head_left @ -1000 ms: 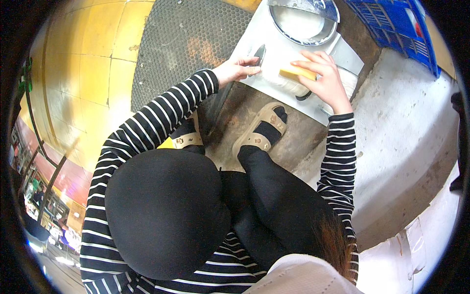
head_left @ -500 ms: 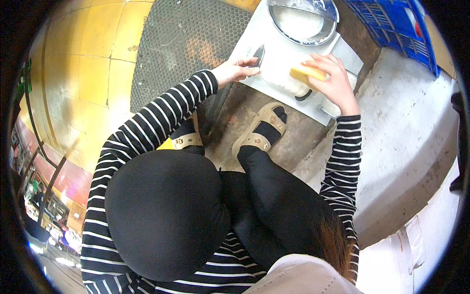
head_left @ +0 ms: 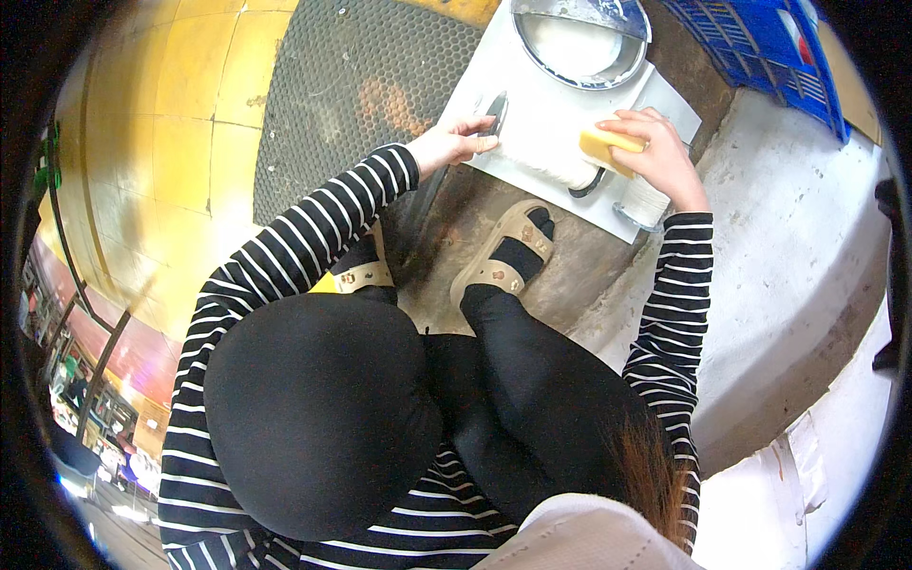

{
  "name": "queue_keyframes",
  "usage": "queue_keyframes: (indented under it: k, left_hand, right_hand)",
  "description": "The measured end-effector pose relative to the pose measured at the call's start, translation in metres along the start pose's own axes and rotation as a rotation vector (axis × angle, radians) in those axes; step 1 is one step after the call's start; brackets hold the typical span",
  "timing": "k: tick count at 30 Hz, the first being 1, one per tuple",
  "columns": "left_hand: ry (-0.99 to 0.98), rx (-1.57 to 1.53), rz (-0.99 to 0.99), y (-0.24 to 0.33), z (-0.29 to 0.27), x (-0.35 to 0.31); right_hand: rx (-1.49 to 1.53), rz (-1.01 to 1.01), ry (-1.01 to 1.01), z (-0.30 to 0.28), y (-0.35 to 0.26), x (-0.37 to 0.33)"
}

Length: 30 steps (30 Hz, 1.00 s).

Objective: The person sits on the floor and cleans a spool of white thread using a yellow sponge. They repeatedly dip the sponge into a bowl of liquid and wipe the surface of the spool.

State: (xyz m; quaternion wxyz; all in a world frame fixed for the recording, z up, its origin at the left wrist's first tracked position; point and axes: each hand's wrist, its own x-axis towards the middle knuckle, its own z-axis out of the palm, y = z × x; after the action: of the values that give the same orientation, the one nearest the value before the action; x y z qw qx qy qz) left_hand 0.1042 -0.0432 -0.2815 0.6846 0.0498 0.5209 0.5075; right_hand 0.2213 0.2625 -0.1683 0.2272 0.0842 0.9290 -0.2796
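A white, roller-like cylinder (head_left: 546,157) with a dark rim at each end lies across a white board (head_left: 475,81); its exact kind is unclear. The thumb and fingers of my left hand (head_left: 450,144) pinch its dark left end. My right hand (head_left: 660,157) grips a yellow sponge (head_left: 608,145) just above the cylinder's right part. Behind the cylinder stands a round metal pot (head_left: 581,47) with white stuff inside and a shiny partial cover. Close below my right hand, a smaller white ribbed cylinder (head_left: 646,207) rests at the board's near right edge.
A blue plastic crate (head_left: 760,57) stands at the far right, beside a pale concrete ledge (head_left: 760,228). Left of the board lies a dark honeycomb mat (head_left: 351,95) on yellow floor tiles (head_left: 180,133). My sandalled foot (head_left: 508,249) is just in front of the board.
My right hand has moved slightly right with the sponge, which now shows more of its face. My left hand stays at the cylinder's left end.
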Motion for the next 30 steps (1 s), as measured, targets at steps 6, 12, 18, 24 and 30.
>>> queue_keyframes:
  k: [6, 12, 18, 24, 30]
  left_hand:
    - [0.056, -0.006, 0.028, -0.009, 0.003, 0.004]
    - [0.04, 0.023, 0.008, -0.007, 0.003, 0.002]
    - [0.071, -0.039, 0.019, 0.007, 0.009, 0.004]
    - [0.048, 0.115, 0.037, 0.005, -0.001, 0.016]
    - [0.042, 0.401, 0.164, -0.003, -0.009, 0.023]
  right_hand:
    - [0.198, -0.28, 0.308, 0.034, -0.032, 0.038]
    - [0.222, -0.09, 0.096, 0.031, -0.024, 0.019]
    - [-0.028, -0.087, 0.026, 0.002, -0.012, -0.016]
    - [-0.138, -0.196, 0.397, -0.009, 0.002, 0.03]
    - [-0.423, -0.234, 0.428, 0.028, 0.01, 0.099]
